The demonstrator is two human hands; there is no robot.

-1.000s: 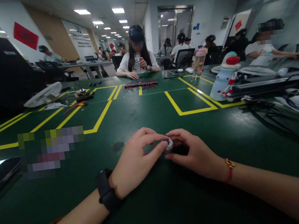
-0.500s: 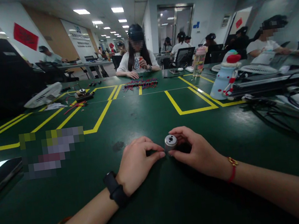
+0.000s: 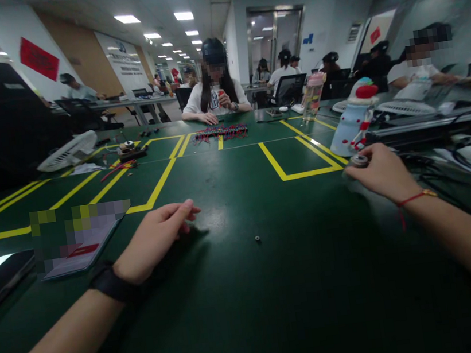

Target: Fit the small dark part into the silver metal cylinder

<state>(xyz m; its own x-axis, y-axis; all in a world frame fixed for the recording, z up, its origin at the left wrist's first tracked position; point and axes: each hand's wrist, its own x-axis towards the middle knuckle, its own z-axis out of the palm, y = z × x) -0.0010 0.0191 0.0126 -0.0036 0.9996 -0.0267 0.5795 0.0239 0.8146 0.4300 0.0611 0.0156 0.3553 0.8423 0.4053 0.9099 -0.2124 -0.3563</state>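
A silver metal cylinder (image 3: 359, 161) is gripped in the fingers of my right hand (image 3: 380, 172), at the right, close to the blue bottle. On the green table lies a tiny metal part (image 3: 257, 238), near the middle, touched by neither hand. To the left of it, my left hand (image 3: 159, 236) is raised over the table with its thumb and fingers pointing right. Its fingers are loosely curled and partly hidden; whether they hold anything is unclear.
The blue bottle (image 3: 346, 130) with red decoration stands at the right, beside black cables (image 3: 435, 173). A flat booklet (image 3: 96, 241) and dark device (image 3: 4, 279) lie left. Wired parts (image 3: 221, 133) form a row before a person (image 3: 218, 95) across the table.
My right hand has carried the cylinder right and farther across the table. My left hand has moved left. The tiny part now shows between them.
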